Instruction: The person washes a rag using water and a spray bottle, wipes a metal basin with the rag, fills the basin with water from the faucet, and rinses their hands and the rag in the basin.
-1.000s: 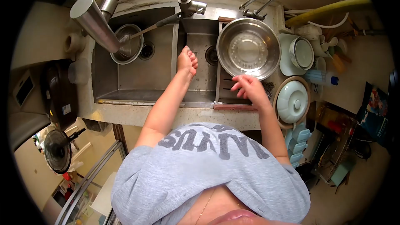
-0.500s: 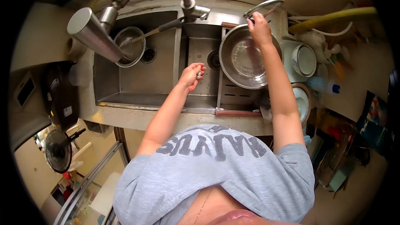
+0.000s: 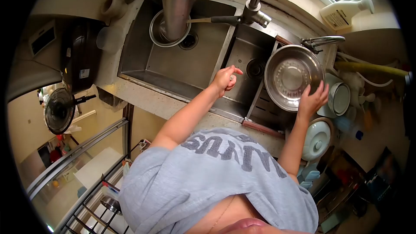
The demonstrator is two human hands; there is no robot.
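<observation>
Over the narrow middle sink (image 3: 236,97), my left hand (image 3: 225,80) is curled round something small and pale that I cannot make out, its index finger partly stretched out. My right hand (image 3: 313,99) is at the lower right rim of a round steel basin (image 3: 277,91), fingers spread; whether they touch the rim is unclear. The basin rests over the slotted tray (image 3: 264,108). Behind it stands a small curved tap (image 3: 327,40). In the large left sink (image 3: 173,67) sits a steel strainer or pot (image 3: 157,34) with a dark handle (image 3: 225,20).
A big steel faucet (image 3: 180,8) hangs over the left sink. White bowls (image 3: 340,97) and a pale lidded dish (image 3: 316,141) stand at the right. A white bottle (image 3: 340,16) is at the back right, a fan (image 3: 59,110) at the far left.
The view has turned, and the sinks now appear slanted. My right hand has come back from the small tap to the basin's near rim. My left hand stays over the middle sink.
</observation>
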